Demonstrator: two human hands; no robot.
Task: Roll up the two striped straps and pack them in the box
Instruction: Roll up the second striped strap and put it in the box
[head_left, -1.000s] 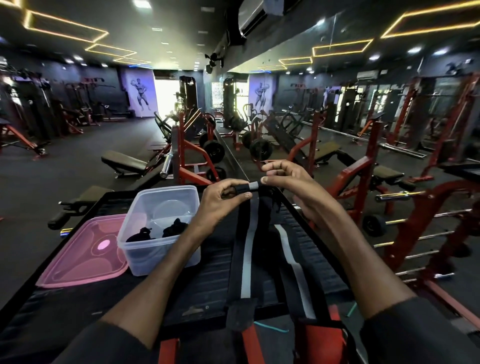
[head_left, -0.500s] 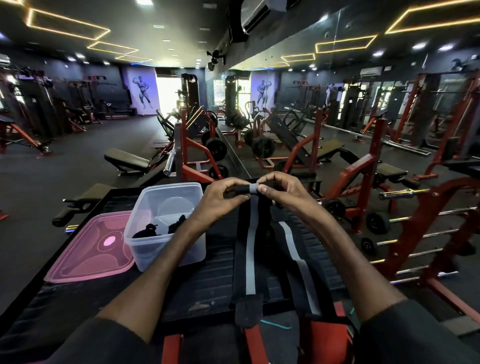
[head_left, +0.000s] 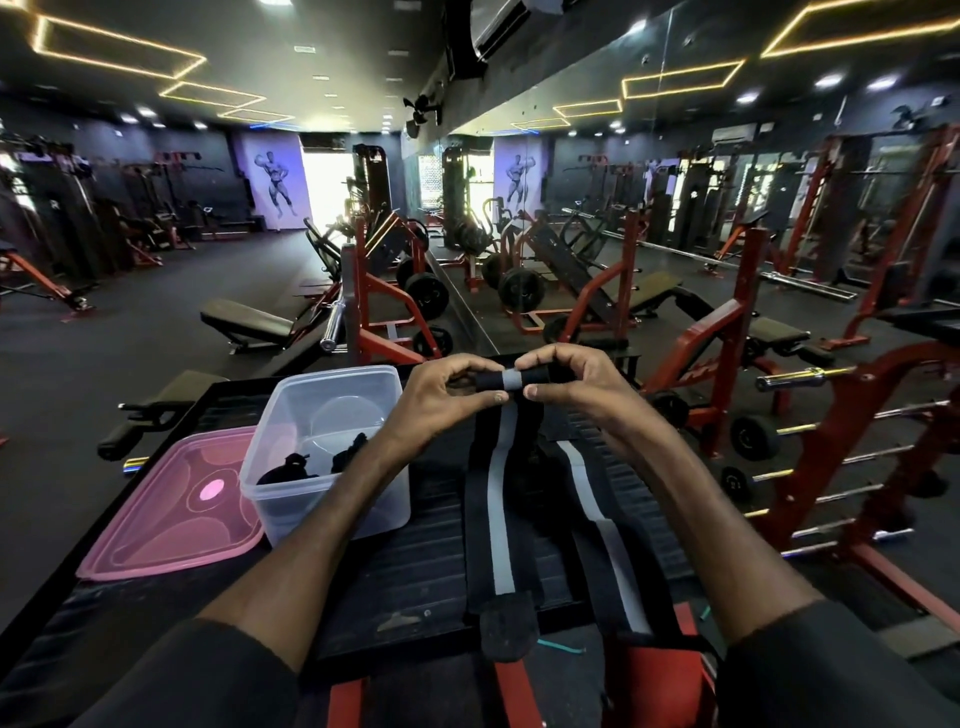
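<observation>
On a black ribbed platform (head_left: 405, 561) at the edge of a gym floor, a person's left hand (head_left: 431, 400) and right hand (head_left: 582, 384) grip opposite ends of a small, tight roll (head_left: 491, 381). The roll sits at the far end of a black strap with a grey centre stripe (head_left: 501, 493). Thumbs and curled fingers of both hands pinch the roll, which is raised just above the platform with its axis running left to right between them.

The unrolled length trails from the roll straight back toward the person, lying flat, and ends in a dark fastening tab (head_left: 506, 623) at the near edge. A second striped strap (head_left: 605, 525) lies flat just to the right, roughly parallel and untouched.

The clear plastic box (head_left: 291, 400) stands open just left of the left hand, with small black items (head_left: 296, 465) in its bottom. Its pink lid (head_left: 171, 519) lies flat against the box's left side. Red-framed weight benches (head_left: 649, 291) fill the room beyond.

Most of the first strap is yet to be wound, so the job looks to be at an early stage. The rolling would have to travel along the strap's long axis toward the person. The left hand is the nearer one to the box.
</observation>
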